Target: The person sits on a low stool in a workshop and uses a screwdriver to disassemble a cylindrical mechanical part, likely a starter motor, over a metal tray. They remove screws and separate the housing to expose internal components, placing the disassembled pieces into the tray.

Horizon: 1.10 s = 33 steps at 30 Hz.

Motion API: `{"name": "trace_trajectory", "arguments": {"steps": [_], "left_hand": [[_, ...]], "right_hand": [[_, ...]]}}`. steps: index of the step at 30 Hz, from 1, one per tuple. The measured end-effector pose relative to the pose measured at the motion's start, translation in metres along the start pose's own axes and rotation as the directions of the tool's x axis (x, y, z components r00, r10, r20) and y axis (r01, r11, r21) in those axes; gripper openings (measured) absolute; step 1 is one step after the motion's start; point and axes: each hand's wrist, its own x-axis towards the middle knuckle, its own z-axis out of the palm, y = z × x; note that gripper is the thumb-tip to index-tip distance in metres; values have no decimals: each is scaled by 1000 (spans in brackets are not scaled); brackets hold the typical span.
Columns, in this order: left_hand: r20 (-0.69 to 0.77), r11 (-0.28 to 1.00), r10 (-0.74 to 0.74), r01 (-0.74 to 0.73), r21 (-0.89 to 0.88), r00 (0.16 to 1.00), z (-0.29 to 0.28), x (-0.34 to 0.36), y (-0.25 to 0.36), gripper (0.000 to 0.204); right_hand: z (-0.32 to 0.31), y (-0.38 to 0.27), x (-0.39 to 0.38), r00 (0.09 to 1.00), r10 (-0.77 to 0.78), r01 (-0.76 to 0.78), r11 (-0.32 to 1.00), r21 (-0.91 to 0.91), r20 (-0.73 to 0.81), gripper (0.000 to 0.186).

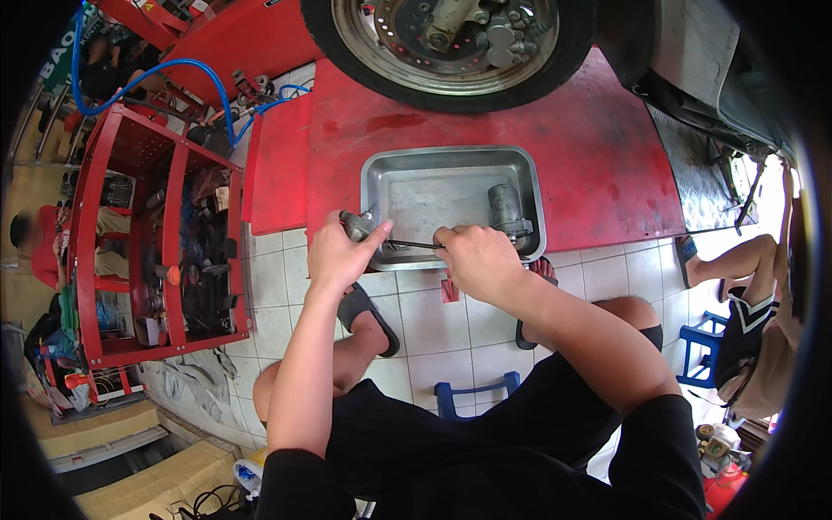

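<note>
My left hand (339, 252) is closed round a small grey metal part (354, 227) with a rounded body and a bright end, held over the left rim of a metal tray (452, 153). My right hand (481, 259) grips a thin dark rod-like tool (414, 245), whose handle is hidden in the fingers. The rod runs left toward the part, but its contact there is hidden by my left thumb. Inside the tray, at its right side, stands a grey metal cylinder (503, 204) with a flanged end, just beyond my right hand.
The tray sits on a red platform (598, 165), below a wheel with a brake disc (451, 100). A red tool cart (178, 251) stands left, with a blue hose (186, 62) beyond. Blue stools (704, 347) and a seated person (750, 321) are at right; another person (48, 247) is far left.
</note>
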Motion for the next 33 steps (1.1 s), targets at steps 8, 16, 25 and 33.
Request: {"name": "trace_trajectory", "arguments": {"steps": [8,16,25,33], "left_hand": [[12,947,106,-105,304,994,9,-4,7,79],[-13,958,115,-108,264,993,10,0,0,78],[451,440,-5,407,-801,892,-7,15,-8,44],[481,91,221,473,-877,849,-13,3,6,42]], "right_hand": [[6,5,-3,1000,-15,14,999,-49,-14,16],[-3,5,-4,997,-69,72,995,-64,47,18],[-36,7,-10,985,14,29,969,244,-174,20],[-62,8,-25,956,-10,127,914,384,-293,17]]}}
